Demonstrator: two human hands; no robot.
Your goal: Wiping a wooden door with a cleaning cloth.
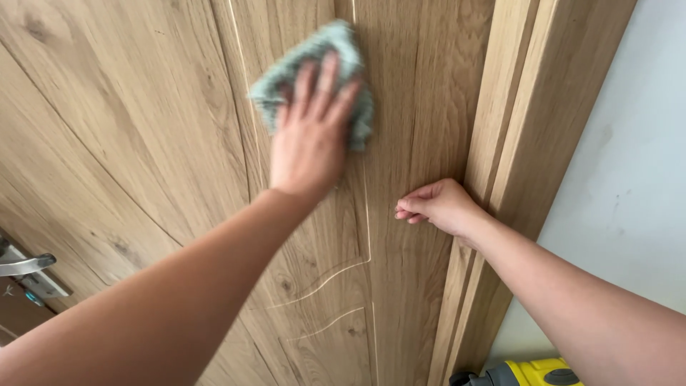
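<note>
On door [143,129], left hand [309,143] pressing cloth [286,75]

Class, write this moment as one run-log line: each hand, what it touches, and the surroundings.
left hand: presses green cloth flat on wooden door | right hand: loosely curled, at door frame | lower left: door handle
</note>
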